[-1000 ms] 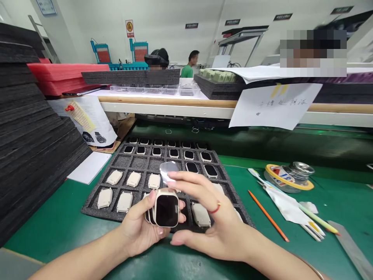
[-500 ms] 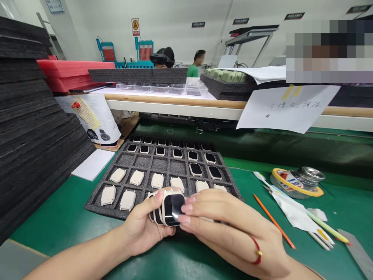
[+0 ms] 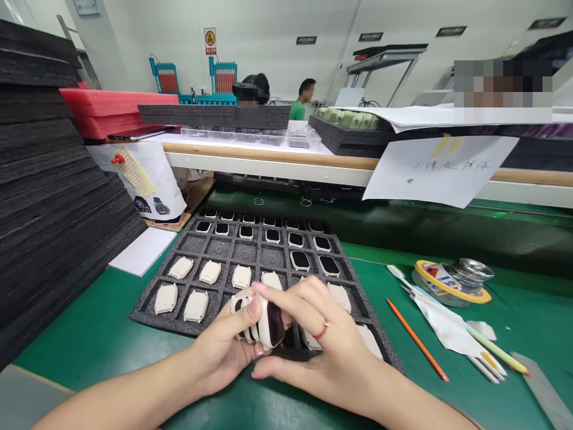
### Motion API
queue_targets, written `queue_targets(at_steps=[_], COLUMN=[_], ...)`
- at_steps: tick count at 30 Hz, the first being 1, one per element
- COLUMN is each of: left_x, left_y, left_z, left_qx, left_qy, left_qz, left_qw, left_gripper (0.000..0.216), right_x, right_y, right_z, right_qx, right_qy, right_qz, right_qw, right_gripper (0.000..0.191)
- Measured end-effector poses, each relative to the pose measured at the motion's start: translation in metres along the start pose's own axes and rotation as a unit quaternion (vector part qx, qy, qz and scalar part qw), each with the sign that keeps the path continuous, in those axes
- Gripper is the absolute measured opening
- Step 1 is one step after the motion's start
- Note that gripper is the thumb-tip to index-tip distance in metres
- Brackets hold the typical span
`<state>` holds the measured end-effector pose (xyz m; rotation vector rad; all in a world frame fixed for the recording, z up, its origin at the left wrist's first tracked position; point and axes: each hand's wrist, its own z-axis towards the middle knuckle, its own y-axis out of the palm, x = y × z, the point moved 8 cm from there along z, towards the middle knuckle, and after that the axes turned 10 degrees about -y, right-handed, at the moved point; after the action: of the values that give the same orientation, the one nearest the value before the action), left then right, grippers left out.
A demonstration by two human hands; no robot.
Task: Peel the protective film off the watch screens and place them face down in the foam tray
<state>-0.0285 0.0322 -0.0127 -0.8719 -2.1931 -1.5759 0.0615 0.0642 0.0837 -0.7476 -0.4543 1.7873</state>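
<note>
Head view: watches [image 3: 271, 325] bunched in one grip

Left hand [image 3: 217, 352] clasps the stacked watches at six o'clock from the foam tray's [image 3: 219, 246] middle; right hand [image 3: 329, 346], thumb spread apart, arches at four o'clock, fingertip contact unclear. They look light, stiff, likely slippery and scratch-prone: best held by the rims

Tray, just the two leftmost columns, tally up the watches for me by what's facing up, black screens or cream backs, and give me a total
Black screens: 4
Cream backs: 4
Total: 8 watches
</note>
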Motion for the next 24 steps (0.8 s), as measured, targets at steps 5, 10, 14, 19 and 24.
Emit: queue_targets(at_steps=[5,10,14,19,24], left_x=[-0.004,-0.002,-0.004,-0.006,-0.004], left_y=[-0.002,-0.007,0.002,0.003,-0.006], left_z=[0.002,0.001,0.0,0.0,0.0], left_qx=[0.013,0.038,-0.02,-0.038,0.05], left_qy=[-0.018,-0.048,-0.076,-0.07,-0.024], left_qz=[-0.047,-0.082,-0.092,-0.08,-0.048], left_qw=[0.999,0.995,0.993,0.994,0.997], left_gripper=[0.044,0.049,0.05,0.045,0.048], right_x=[0.017,0.02,0.025,0.018,0.03], right_y=[0.002,-0.007,-0.005,-0.003,-0.008], right_z=[-0.004,-0.003,-0.005,-0.003,0.004], right_qx=[0.032,0.069,0.067,0.057,0.024], right_qy=[0.092,0.076,0.088,0.057,0.038], right_qz=[0.12,0.127,0.138,0.127,0.032], right_qw=[0.988,0.987,0.984,0.989,0.998], right_gripper=[0.055,0.054,0.051,0.057,0.05])
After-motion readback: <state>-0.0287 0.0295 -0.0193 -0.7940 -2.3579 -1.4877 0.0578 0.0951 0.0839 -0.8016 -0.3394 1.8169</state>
